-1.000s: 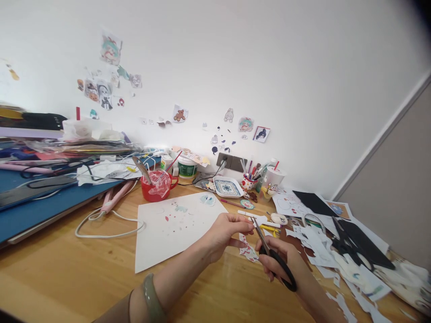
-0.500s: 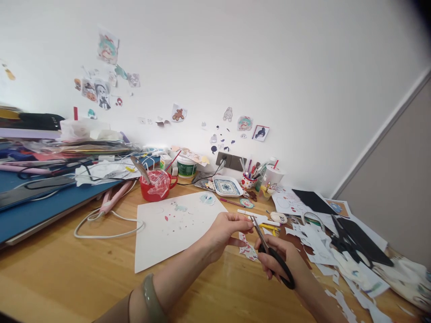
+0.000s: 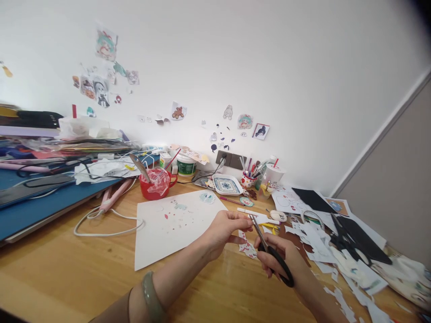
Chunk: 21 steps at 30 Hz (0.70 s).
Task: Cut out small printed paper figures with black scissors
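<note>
- Paper sheet [image 3: 158, 244] on the bench [image 3: 74, 282], left of the scissors [image 3: 276, 262]
- Mug [image 3: 153, 189] behind the sheet
- Dish [image 3: 227, 185] between mug and brush cup [image 3: 247, 182]
- Paper scraps [image 3: 315, 240] right of the scissors

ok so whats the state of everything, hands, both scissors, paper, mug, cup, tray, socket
left grip, thumb and fingers pinched together
right grip, closed on the scissor handles
held scissors, tips slightly parted
spare scissors, lying down, not held
white sheet, flat on the table
red mug, upright, things standing in it
drink cup, upright, red straw in it
patterned tray, face up
wall socket, plug in its left part
</note>
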{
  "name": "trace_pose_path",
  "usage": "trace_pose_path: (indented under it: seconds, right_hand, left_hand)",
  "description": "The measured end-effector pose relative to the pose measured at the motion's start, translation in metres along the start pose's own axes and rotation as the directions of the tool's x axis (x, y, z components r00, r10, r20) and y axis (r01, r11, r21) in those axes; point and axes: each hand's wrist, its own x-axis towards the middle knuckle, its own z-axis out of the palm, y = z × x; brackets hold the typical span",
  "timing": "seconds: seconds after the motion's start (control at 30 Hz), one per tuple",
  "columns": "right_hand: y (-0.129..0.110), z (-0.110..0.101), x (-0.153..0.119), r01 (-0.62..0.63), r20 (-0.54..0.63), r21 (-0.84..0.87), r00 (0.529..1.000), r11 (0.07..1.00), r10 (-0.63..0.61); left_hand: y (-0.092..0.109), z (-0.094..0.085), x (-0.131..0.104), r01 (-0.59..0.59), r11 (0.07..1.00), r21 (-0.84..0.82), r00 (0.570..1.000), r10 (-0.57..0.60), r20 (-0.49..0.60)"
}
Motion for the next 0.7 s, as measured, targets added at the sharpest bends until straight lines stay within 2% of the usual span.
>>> trace_pose_path:
  seconds: [0.7]
  right_hand:
    - [-0.0026,0.0008,0.0005,0.016,0.011,0.002,1.0,1.0,-0.016]
  left_hand:
    - [0.0014,-0.0001,-0.0013,0.002,1.0,0.009,1.0,-0.002,0.026]
